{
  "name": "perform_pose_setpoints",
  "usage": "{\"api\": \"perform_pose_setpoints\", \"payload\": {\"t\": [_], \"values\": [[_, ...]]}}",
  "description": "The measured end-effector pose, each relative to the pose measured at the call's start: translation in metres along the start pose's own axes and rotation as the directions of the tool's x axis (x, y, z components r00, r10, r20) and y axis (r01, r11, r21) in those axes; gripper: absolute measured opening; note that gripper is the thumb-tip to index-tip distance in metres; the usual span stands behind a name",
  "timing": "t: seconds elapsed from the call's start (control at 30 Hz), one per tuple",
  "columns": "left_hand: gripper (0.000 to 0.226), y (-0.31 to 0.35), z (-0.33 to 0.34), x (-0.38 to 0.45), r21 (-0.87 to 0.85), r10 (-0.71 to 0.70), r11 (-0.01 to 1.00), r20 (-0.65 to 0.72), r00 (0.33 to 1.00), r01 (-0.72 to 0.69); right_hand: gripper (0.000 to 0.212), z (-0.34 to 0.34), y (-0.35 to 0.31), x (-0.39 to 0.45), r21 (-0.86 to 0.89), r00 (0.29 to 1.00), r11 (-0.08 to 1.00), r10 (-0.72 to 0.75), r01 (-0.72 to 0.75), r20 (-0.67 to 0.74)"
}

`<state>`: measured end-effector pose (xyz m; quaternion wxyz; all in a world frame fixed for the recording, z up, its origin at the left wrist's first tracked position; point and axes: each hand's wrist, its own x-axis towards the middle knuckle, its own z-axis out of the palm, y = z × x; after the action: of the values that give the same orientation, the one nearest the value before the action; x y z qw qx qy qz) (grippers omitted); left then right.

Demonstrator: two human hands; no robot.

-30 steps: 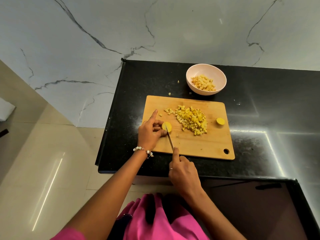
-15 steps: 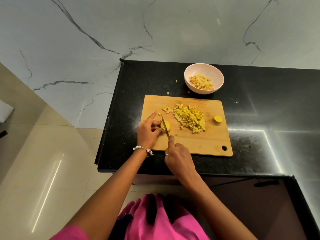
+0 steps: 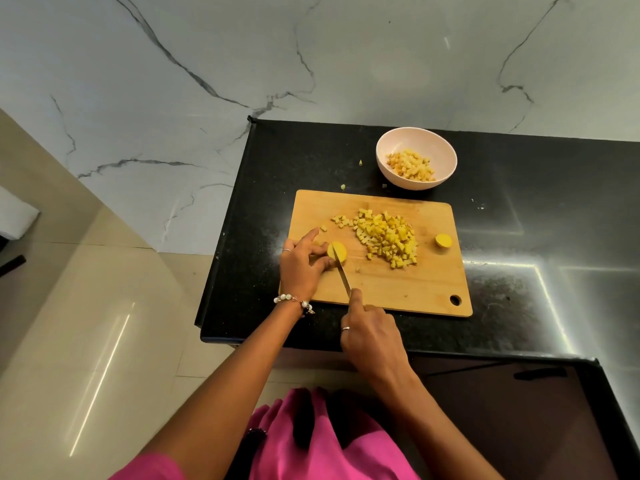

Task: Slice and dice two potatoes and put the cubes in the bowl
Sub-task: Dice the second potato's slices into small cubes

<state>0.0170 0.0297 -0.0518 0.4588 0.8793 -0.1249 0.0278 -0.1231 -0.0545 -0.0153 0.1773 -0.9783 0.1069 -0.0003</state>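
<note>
A wooden cutting board [image 3: 408, 289] lies on the black counter. My left hand [image 3: 301, 263] pinches a yellow potato piece [image 3: 339, 251] at the board's left side. A knife [image 3: 343, 277] has its blade across that piece, and my right hand [image 3: 370, 336] grips its handle at the board's near edge, index finger along the spine. A heap of potato cubes [image 3: 388, 237] lies mid-board. A small potato end [image 3: 443, 241] sits at the board's right. A pale bowl [image 3: 384, 157] behind the board holds more cubes.
The black counter [image 3: 519, 209] ends in a left edge just beside the board and a near edge under my wrists. A few stray potato bits [image 3: 361, 162] lie on the counter behind the board. A marble wall rises behind; tiled floor lies to the left.
My right hand has drawn the knife back toward me along the potato piece. My left hand keeps its hold on the piece in the same spot.
</note>
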Motion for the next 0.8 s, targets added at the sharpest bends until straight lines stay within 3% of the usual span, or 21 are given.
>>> {"api": "perform_pose_setpoints", "payload": {"t": [0.67, 0.8], "values": [[0.061, 0.001, -0.003, 0.001, -0.036, -0.037, 0.999, 0.020, 0.999, 0.038, 0.053, 0.009, -0.014, 0.024, -0.085, 1.000, 0.996, 0.026, -0.027, -0.010], [0.060, -0.001, -0.002, 0.002, -0.030, -0.044, 0.999, 0.011, 0.999, 0.044, 0.050, 0.010, -0.023, 0.033, -0.223, 1.000, 0.975, -0.001, -0.005, -0.025]]}}
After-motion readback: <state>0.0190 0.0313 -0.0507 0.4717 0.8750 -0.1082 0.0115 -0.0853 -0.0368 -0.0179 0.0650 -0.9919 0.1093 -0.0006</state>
